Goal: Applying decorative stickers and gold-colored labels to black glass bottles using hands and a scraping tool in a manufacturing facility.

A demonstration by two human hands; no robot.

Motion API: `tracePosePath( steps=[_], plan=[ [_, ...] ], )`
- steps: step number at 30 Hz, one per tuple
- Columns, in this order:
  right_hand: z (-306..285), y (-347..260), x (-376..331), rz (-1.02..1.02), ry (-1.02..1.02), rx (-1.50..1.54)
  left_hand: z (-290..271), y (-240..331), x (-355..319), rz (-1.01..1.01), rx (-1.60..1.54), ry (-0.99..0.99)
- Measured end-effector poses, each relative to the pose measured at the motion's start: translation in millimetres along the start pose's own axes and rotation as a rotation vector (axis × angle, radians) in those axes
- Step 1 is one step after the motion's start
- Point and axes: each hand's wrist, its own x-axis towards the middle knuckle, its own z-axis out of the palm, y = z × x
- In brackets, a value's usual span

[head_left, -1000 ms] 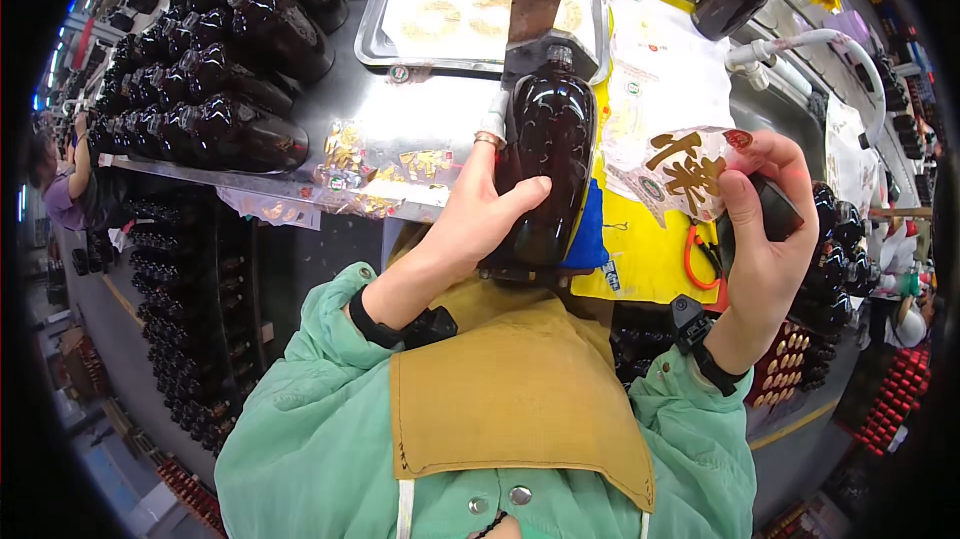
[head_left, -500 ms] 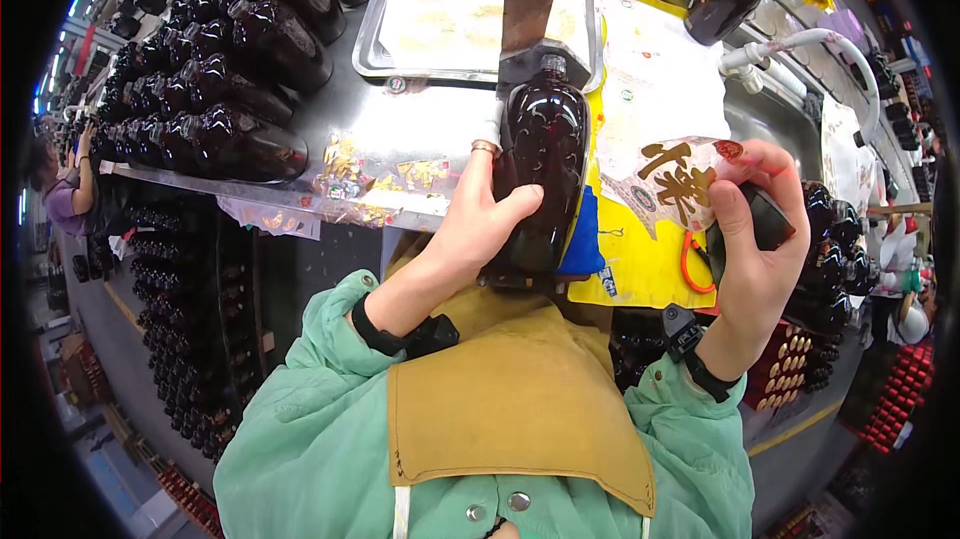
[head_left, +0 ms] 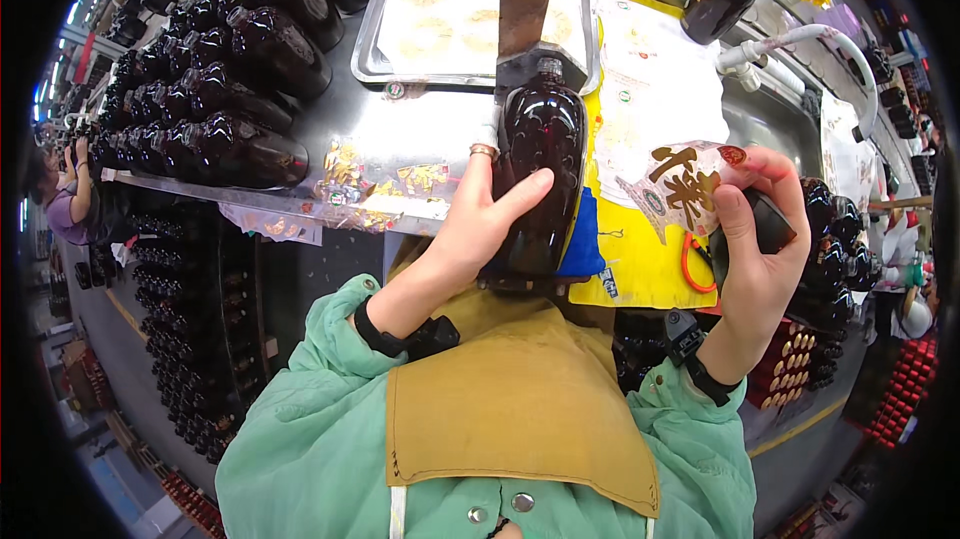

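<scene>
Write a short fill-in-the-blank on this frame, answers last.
1. The left hand is on a dark, glossy glass bottle whose neck points ____ the person.
2. A clear plastic film with gold characters is held by the ____ hand.
3. The flat sheet beneath the broad white paper is ____ in colour.
Missing: away from; right; yellow.
</scene>
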Motion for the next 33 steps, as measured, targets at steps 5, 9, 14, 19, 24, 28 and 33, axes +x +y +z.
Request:
tracePosePath(
  steps=[5, 9, 14, 19, 24, 28, 33],
  plan=[
    [3, -4, -4, -0.007, -0.024, -0.012, -19, -5, 0, 0.033, -0.027, -0.125],
    [2, -8, -3, -0.037, -0.040, -0.037, -25, -1, -26, 0.171, 0.110, -0.248],
    [0, -8, -4, -0.029, -0.022, -0.069, -61, -10, -66, 0.322, 0.978, -0.136],
    [10, -11, -4, -0.063, -0.060, -0.081, -55, -24, -54, 0.175, 0.906, 0.097],
    [13, -21, -7, -0.074, -0.126, -0.074, -71, -16, -60, 0.069, 0.681, -0.024],
    [14, -37, -10, -0.024, -0.228, -0.073, -95, -16, -60, 0.091, 0.501, 0.002],
    [28, -50, 11, -0.042, -0.320, 0.081, -82, 8, -46, 0.358, 0.557, 0.101]
  ],
)
